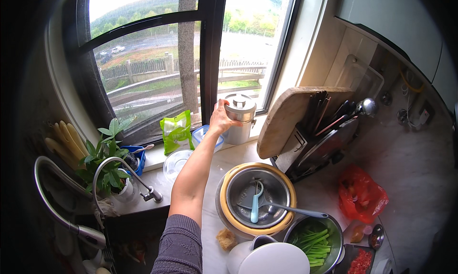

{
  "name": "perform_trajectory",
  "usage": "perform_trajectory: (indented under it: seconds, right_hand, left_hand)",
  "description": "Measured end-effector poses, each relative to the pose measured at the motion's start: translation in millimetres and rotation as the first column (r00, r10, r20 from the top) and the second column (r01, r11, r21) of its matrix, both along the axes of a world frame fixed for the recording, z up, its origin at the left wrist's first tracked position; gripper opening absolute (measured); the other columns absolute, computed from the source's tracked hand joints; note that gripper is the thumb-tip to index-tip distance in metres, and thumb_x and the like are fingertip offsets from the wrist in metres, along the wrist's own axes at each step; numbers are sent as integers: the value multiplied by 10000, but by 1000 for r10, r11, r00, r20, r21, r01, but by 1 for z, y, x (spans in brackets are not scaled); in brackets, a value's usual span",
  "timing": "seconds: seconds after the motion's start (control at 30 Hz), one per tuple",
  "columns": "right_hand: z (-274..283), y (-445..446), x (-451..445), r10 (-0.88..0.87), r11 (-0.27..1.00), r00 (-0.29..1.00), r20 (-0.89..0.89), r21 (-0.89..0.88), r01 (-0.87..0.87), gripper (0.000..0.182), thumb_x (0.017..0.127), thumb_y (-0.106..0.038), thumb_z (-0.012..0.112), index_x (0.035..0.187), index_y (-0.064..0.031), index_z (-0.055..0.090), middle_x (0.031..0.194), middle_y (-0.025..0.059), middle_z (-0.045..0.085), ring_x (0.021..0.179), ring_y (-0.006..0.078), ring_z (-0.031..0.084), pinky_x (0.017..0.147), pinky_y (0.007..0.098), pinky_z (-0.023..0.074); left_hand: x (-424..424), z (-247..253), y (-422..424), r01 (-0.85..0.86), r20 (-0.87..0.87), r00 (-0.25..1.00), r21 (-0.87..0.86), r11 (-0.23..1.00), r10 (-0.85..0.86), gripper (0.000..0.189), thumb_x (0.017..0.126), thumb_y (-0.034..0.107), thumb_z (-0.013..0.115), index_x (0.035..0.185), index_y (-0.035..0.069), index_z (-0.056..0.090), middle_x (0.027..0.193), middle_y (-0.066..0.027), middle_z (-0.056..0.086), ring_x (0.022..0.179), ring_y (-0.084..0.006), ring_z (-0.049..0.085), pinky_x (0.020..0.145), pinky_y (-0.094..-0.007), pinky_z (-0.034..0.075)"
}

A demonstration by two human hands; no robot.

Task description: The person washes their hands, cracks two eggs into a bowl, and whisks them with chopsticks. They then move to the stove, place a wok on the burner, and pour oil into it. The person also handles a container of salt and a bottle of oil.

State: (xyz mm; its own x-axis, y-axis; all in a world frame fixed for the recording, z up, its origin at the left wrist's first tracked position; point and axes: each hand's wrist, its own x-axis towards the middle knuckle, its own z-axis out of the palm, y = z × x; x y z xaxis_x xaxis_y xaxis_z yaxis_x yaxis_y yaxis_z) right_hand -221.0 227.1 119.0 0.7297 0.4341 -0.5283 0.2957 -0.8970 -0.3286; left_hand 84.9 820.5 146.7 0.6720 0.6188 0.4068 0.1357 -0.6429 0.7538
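Observation:
My left hand [221, 119] reaches forward to the windowsill and grips the upper part of a lidded stainless steel canister [240, 121], thumb and fingers around its side near the lid. Just left of the canister are a clear plastic container with a blue rim [202, 133] and a green plastic packet [177, 132]. A round clear plastic lid or bowl [175, 164] lies below the packet, partly behind my forearm. My right hand is out of view. Before me stands a steel bowl [247, 206] in a yellow-rimmed one, holding a light blue peeler [255, 206] and a grey utensil [297, 209].
A wooden cutting board [272, 127] and a utensil holder [295, 145] stand at right. Nearer are a bowl of cut green stems [315, 245], chopped red food [360, 261], a red plastic bag [361, 195] and a white-lidded vessel [273, 261]. Left are taps [87, 234], a sink and a potted plant [111, 166].

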Motion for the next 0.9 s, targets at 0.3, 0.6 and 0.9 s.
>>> perform_trajectory:
  seconds: [0.3, 0.6, 0.9]
  right_hand:
    - [-63, -24, 10, 114, 991, 992, -60, -69, -118, 515, 884, -176, 466, 1357, -25, 329, 1323, 291, 395, 1077, 452, 516, 864, 506, 453]
    - [-49, -19, 12, 86, 996, 992, -95, -31, -90, 523, 885, -183, 459, 1371, -49, 319, 1331, 290, 386, 1106, 453, 495, 896, 506, 431]
    - [-41, -18, 10, 87, 993, 996, -23, 82, -84, 586, 864, -146, 473, 1404, -50, 267, 1358, 286, 350, 1066, 456, 511, 861, 513, 435]
  left_hand:
    - [3, -4, 7, 51, -87, 995, -7, 999, -52, 921, 450, 282, 898, 1186, 111, 371, 1216, -147, 451, 1142, -309, 486, 982, -380, 415]
    - [9, -22, 15, 45, -152, 988, 87, 995, -32, 1209, 495, 301, 868, 1448, 179, 134, 1451, -280, 167, 1313, -388, 331, 1063, -401, 344]
    - [-19, 3, 8, -57, -123, 990, 129, 990, 73, 1149, 580, 269, 845, 1442, 210, 88, 1420, -309, 195, 1257, -431, 386, 1015, -449, 384]
